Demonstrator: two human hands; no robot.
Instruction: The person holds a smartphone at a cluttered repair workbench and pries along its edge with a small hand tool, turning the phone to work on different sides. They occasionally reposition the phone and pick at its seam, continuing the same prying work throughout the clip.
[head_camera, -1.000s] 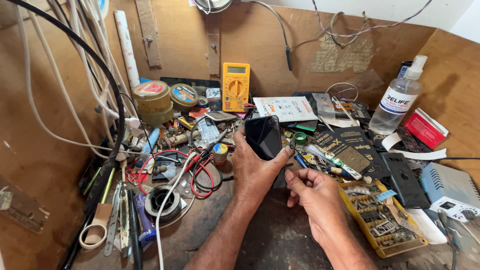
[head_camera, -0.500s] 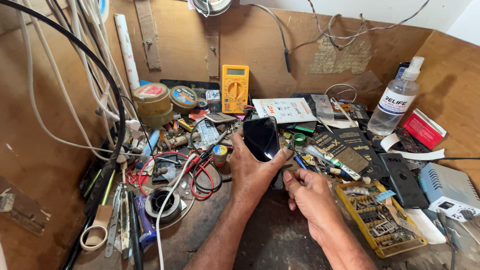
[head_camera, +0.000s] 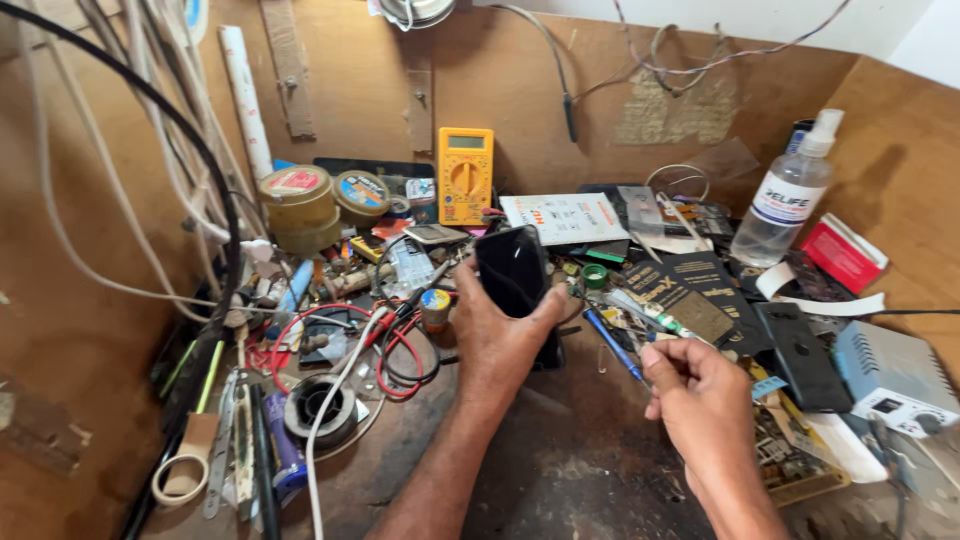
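Observation:
My left hand (head_camera: 497, 345) grips a black smartphone (head_camera: 512, 270) and holds it upright above the cluttered workbench, its dark glossy face turned toward me. My right hand (head_camera: 697, 395) hovers to the right of it, fingers curled with the thumb against the fingertips; whether a small item is pinched there I cannot tell. A blue-handled tool (head_camera: 610, 343) lies on the bench between the two hands. A second black phone (head_camera: 800, 352) lies flat, back up, just right of my right hand.
A yellow multimeter (head_camera: 465, 175) leans on the back wall. Tape rolls (head_camera: 297, 203), red wires (head_camera: 390, 345), a solder spool (head_camera: 318, 405) and hand tools crowd the left. A spray bottle (head_camera: 790, 195), a red box (head_camera: 842, 252) and a white device (head_camera: 895, 375) sit at right. Cables (head_camera: 150, 150) hang at left.
My right hand has drawn away from the phone, moving right and lower. My left hand has kept its hold on the phone, now held more upright.

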